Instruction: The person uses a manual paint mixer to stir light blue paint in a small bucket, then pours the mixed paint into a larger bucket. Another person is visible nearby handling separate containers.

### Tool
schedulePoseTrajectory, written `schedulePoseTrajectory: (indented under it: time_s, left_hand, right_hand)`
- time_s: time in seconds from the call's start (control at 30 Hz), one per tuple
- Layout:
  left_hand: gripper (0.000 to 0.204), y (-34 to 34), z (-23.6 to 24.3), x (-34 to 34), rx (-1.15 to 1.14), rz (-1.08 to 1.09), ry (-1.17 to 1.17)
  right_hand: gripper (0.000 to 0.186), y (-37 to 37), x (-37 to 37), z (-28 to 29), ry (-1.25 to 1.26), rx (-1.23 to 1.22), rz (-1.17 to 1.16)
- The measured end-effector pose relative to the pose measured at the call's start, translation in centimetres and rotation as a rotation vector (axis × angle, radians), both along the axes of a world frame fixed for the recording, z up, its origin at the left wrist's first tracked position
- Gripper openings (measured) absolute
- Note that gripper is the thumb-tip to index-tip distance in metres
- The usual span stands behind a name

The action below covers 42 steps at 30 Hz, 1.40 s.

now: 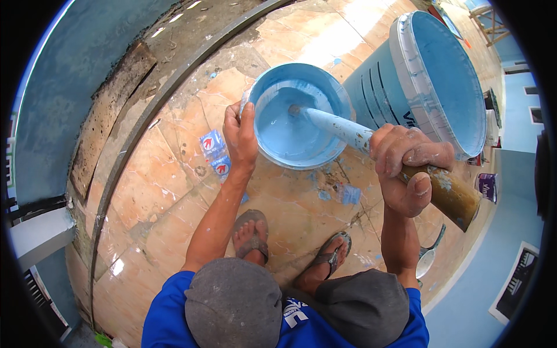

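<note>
Blue paint [275,132] lies in one small bucket [339,95], which stands on the tiled floor [162,180] just left of one large bucket [371,87]. One stick [339,129] reaches into it, its long axis slanting from the thick brown end at lower right to the far tip, pointing down, leftward and away from the person. The right hand's [406,165] fingers wrap the stick; the left hand's [241,136] fingers grip the small bucket's left rim. Leftward, tile spreads to one grey raised edge [136,127]. Two sandals [256,246] stand nearer the person.
</note>
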<state>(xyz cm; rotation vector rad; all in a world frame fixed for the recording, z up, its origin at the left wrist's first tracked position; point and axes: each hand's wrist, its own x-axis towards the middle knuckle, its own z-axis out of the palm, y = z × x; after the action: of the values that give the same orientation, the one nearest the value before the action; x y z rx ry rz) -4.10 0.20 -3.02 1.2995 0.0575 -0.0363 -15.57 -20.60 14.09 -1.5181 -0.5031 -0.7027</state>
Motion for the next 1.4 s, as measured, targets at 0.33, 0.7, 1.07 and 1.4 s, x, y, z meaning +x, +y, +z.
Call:
schedulePoseTrajectory:
  time_s: [0.33,0.7,1.07,1.4]
  left_hand:
    - [0.031,0.3,0.1,-0.1,0.022,0.001,0.0]
    - [0.032,0.0,0.4,-0.2,0.0,-0.001,0.01]
    - [0.034,0.0,0.3,-0.1,0.029,-0.006,0.009]
    - [0.032,0.4,0.0,0.0,0.013,-0.019,0.001]
  right_hand:
    - [0.043,-1.7,-1.8,2.5,0.155,0.099,0.085]
    - [0.028,-0.1,-0.3,0.8,0.07,0.074,0.129]
    - [0.033,-1.1,0.4,1.0,0.032,0.157,-0.001]
    - [0.033,-1.1,-0.6,2.1,0.15,0.216,0.153]
